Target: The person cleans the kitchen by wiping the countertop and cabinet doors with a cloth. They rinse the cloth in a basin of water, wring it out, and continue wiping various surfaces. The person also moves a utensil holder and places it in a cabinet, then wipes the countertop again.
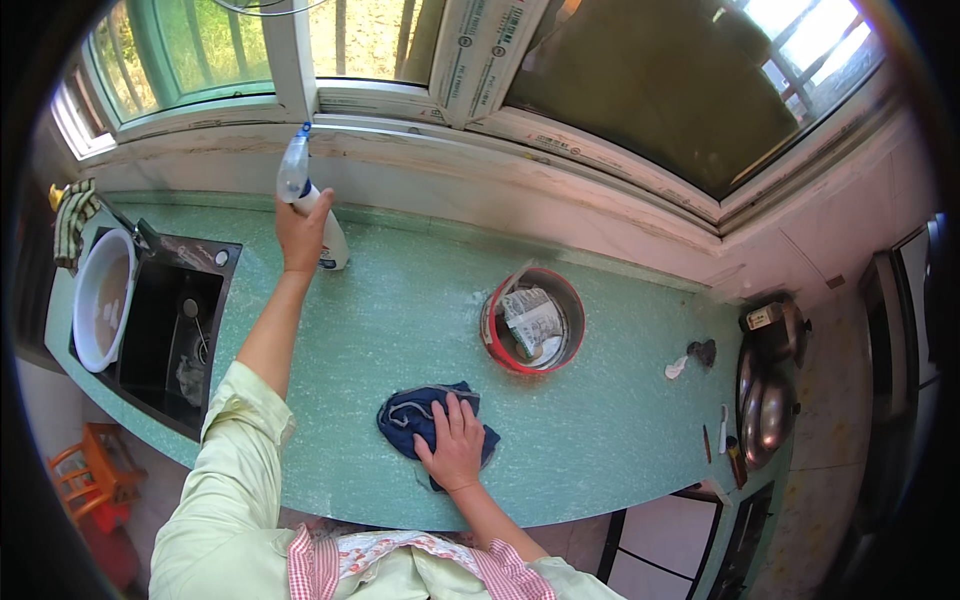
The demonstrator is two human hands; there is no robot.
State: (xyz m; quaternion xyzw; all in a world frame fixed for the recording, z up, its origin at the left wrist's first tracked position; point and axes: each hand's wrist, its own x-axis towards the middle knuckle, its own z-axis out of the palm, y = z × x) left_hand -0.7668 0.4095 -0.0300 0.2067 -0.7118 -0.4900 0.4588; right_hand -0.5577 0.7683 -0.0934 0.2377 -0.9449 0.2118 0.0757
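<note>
Near the back edge of the green speckled countertop (360, 330), my left hand (301, 229) grips a white spray bottle (334, 244) around its neck, just below the clear and blue spray head. The bottle stands upright or nearly so; whether its base touches the counter I cannot tell. My right hand (454, 442) lies with its palm down and fingers spread on a crumpled dark blue cloth (409, 420) at the front of the counter. Behind the cloth, to its right, sits a round red container (495, 351) with a printed packet (534, 319) inside.
A black sink (161, 330) at the left holds a white basin (84, 300) of cloudy water on its rim, beside a faucet (142, 234). Metal pot lids (769, 412), a brush (736, 461) and small scraps (676, 367) are at the right. Window frames (600, 150) rise behind.
</note>
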